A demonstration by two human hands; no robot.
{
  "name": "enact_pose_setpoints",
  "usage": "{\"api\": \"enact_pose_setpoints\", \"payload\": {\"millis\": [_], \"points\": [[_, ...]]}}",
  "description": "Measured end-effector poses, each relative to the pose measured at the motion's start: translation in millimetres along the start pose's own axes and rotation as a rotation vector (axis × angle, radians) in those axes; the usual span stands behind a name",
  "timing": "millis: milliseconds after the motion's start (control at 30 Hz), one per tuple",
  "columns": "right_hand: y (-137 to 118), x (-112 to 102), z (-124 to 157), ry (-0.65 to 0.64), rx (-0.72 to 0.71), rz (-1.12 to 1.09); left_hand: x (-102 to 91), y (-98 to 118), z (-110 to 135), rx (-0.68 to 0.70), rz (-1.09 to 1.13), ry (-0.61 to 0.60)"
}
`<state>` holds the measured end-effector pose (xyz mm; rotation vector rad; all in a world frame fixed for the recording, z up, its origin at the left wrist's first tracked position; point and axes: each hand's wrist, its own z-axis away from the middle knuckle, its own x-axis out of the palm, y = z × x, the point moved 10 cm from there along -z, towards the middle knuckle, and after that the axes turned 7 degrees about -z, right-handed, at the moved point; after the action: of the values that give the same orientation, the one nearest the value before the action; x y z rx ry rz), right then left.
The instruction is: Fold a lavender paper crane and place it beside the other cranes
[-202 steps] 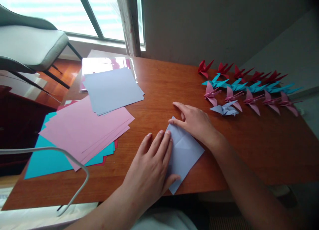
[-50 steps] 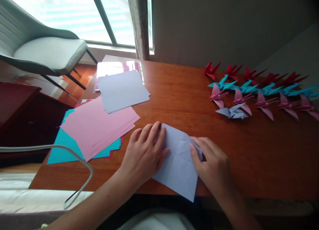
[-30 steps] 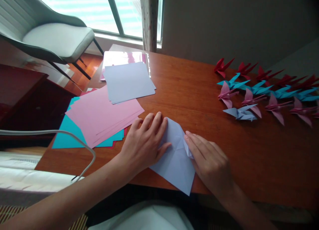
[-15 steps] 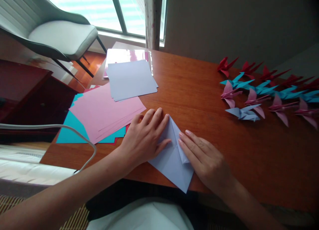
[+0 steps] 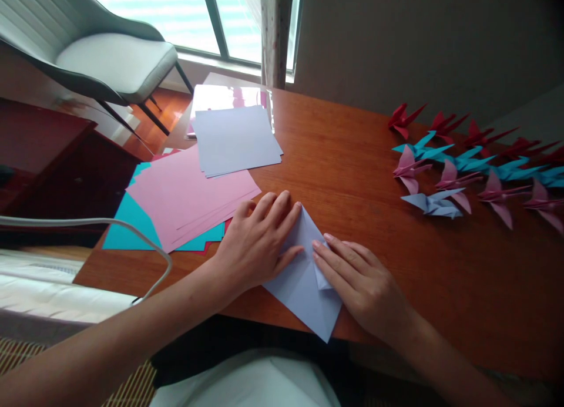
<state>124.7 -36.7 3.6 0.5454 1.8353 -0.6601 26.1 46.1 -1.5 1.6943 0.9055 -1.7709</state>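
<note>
A pale blue-lilac sheet of origami paper [image 5: 304, 298] lies at the table's near edge, one corner pointing toward me and reaching past the edge. Creases cross it, and a folded flap [image 5: 323, 278] runs along its right side. My left hand [image 5: 253, 242] rests flat on the paper's left part, fingers stretched toward the far corner and thumb out to the side. With fingers extended side by side, my right hand [image 5: 365, 283] presses on the flap and hides part of the right edge. Neither hand grips the sheet.
Pink paper sheets [image 5: 189, 195], blue sheets [image 5: 127, 231] and pale sheets [image 5: 238, 140] lie at left. Rows of folded cranes in red [image 5: 403, 122], blue [image 5: 418, 145], pink [image 5: 408, 169] and one pale crane [image 5: 434, 203] stand at right. A white cable [image 5: 132, 229] crosses the left edge.
My right hand's fingertips have slid slightly left and down along the flap on the paper. The left hand stays on the sheet, and the view has shifted a little.
</note>
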Motion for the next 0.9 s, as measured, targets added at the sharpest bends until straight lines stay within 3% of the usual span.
{"api": "enact_pose_setpoints", "payload": {"millis": [667, 767, 900], "points": [[4, 1, 1, 0.005, 0.026, -0.068, -1.0, 2, 2, -0.005, 0.006, 0.015], [4, 1, 2, 0.013, 0.025, -0.059, -10.9, 14, 9, 0.047, -0.012, 0.09], [4, 0, 2, 0.031, 0.019, -0.051, -19.1, 41, 25, 0.214, 0.024, 0.183]]}}
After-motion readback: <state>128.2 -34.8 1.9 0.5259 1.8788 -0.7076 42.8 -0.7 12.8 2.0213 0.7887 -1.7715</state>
